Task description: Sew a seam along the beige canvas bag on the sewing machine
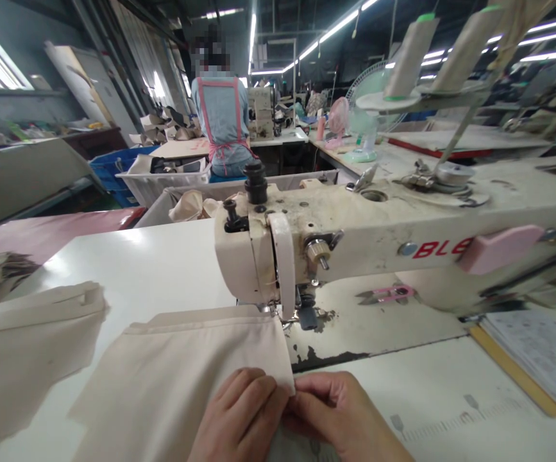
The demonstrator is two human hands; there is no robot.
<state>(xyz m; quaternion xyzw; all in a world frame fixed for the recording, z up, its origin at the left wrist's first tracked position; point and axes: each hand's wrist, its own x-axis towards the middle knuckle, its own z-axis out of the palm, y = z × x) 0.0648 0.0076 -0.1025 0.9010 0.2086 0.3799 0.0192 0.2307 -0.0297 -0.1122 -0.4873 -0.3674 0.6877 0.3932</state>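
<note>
A cream fabric panel (181, 359) lies on the white table, its far right corner under the presser foot of the sewing machine (253, 256). A folded seam runs along its far edge. My left hand (242, 417) rests on the fabric near its right edge, fingers curled together on the cloth. Touching it, my right hand (340, 414) pinches the fabric's right edge between thumb and forefinger. The left fingertips are partly hidden behind the knuckles.
More cream fabric pieces (27, 346) lie at the left. Pink thread snips (388, 294) rest on the machine bed, and a clipboard with papers (537, 353) lies at the right. Thread cones (410, 58) stand above. A person in an apron (222, 115) sits ahead, facing away.
</note>
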